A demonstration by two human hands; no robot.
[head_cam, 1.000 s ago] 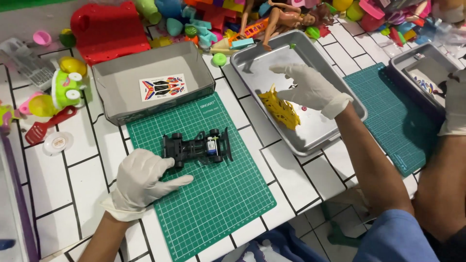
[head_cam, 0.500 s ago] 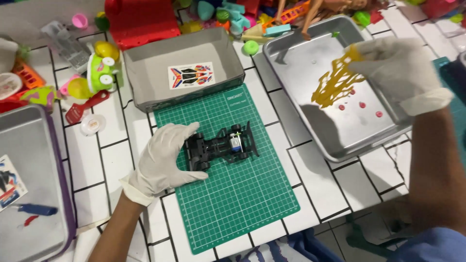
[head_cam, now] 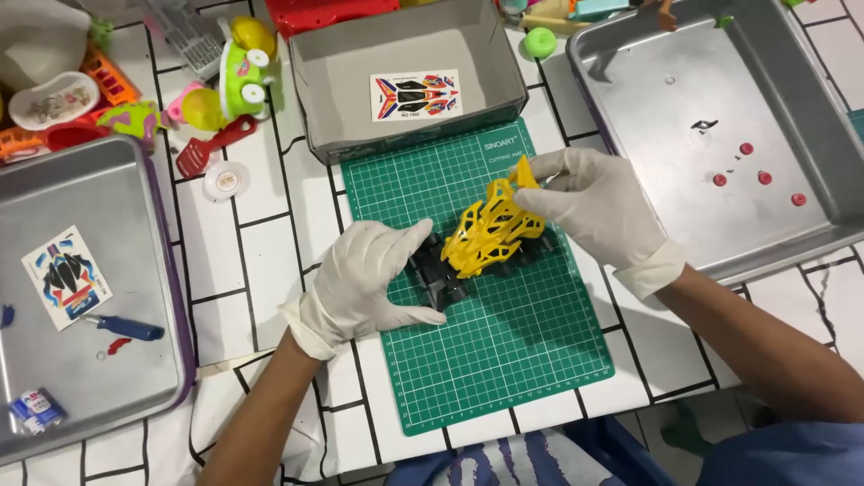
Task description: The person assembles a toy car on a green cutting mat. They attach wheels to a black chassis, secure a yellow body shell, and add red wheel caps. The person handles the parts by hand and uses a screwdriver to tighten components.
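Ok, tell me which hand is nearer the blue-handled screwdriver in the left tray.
Left. The left hand rests on the black chassis, closer to the screwdriver. The right hand holds the yellow body shell farther off.

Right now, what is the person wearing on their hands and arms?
Both the left hand and the right hand wear thin, off-white disposable gloves, slightly wrinkled, with rolled cuffs ending at the wrists. The forearms beyond the cuffs are bare, with no sleeves, watch or markings visible.

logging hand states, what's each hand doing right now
Left hand: closed on the black toy car frame on the green mat.
Right hand: pinching the yellow car shell over the frame.
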